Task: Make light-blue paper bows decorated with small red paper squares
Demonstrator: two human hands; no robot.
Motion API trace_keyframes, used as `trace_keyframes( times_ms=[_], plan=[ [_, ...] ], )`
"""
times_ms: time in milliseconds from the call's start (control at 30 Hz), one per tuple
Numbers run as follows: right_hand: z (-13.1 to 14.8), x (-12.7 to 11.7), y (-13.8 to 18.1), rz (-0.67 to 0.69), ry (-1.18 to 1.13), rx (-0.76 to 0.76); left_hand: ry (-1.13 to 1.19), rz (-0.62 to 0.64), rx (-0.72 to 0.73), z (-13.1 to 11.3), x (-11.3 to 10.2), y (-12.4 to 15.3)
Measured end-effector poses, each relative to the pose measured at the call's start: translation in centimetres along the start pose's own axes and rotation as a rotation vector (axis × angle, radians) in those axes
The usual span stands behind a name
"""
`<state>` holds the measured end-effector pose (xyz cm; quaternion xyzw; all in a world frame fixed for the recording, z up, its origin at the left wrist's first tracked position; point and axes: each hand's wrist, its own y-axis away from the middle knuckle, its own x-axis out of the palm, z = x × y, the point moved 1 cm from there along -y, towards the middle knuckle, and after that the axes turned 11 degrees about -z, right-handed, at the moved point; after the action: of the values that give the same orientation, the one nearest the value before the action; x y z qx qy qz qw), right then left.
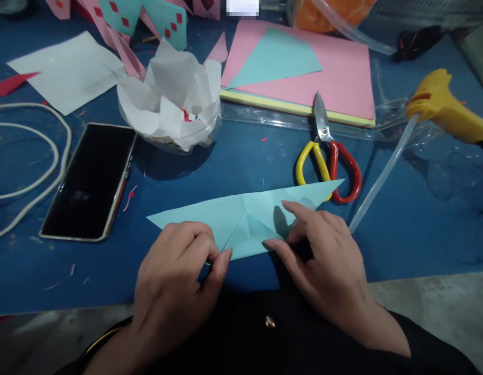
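Blue tabletop [401,229] — left hand [174,284] pinches teal paper [210,216], right hand [327,260] presses.

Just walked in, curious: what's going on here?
A person is folding a light blue sheet of paper on the blue table. The left hand pinches its near edge; the right hand presses a fold flat. Scissors with red and yellow handles lie at its right tip, a black smartphone to the left.

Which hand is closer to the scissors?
Right. The right hand presses on the blue paper just below the scissors, near their red and yellow handles. The left hand pinches the paper's lower edge, farther to the left of them.
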<state>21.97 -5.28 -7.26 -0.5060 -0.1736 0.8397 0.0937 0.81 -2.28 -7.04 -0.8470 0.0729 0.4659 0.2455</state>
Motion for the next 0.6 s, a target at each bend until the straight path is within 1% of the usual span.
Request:
trace_keyframes(
  times_ms=[200,367,533,600],
  plan=[
    [-0.09,0.02,0.08,0.008,0.002,0.004,-0.016,-0.009,0.005,0.00,0.06,0.14],
    [-0.20,0.11,0.12,0.011,0.004,0.006,-0.007,-0.045,0.017,-0.18,0.18,-0.04],
    [-0.21,0.19,0.10,0.015,0.004,0.018,-0.026,-0.020,0.021,-0.22,0.08,0.01],
    [-0.25,0.24,0.11,0.021,0.003,0.023,-0.033,-0.031,0.022,-0.16,0.08,0.14]
  ],
)
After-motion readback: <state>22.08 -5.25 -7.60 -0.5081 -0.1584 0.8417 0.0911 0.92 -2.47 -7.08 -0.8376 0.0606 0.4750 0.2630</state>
